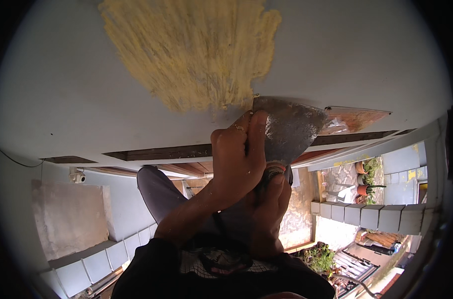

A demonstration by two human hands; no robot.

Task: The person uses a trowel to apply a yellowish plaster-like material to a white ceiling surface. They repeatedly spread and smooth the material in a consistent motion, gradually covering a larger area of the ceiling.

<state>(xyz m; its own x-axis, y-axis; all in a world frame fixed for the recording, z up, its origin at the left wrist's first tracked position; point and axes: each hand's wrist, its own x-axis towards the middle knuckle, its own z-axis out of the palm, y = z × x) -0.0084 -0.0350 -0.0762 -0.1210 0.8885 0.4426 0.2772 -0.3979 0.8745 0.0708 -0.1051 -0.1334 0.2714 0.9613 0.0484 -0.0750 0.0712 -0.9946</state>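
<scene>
In my right hand point(274, 204) is the handle of a wide putty knife, its fingers wrapped round it. The worn grey metal blade point(289, 127) points up toward the grey painted surface. My left hand point(239, 154) is closed at the blade's left edge, thumb along the metal and the other fingers bent beside it. Pale bits stick to the left fingers. Just above the hands, a rough, streaky patch of yellow filler point(191, 50) covers part of the grey surface point(336, 50). A small yellow crumb sits near the blade's upper left corner.
Right of the blade lies a flat reddish-brown pointed piece point(358, 119). Long dark slots point(162, 152) run along the surface's near edge. Below are a tiled ledge point(346, 213), potted plants point(367, 179) and a leafy plant point(318, 260). A small camera-like fixture point(77, 175) is at left.
</scene>
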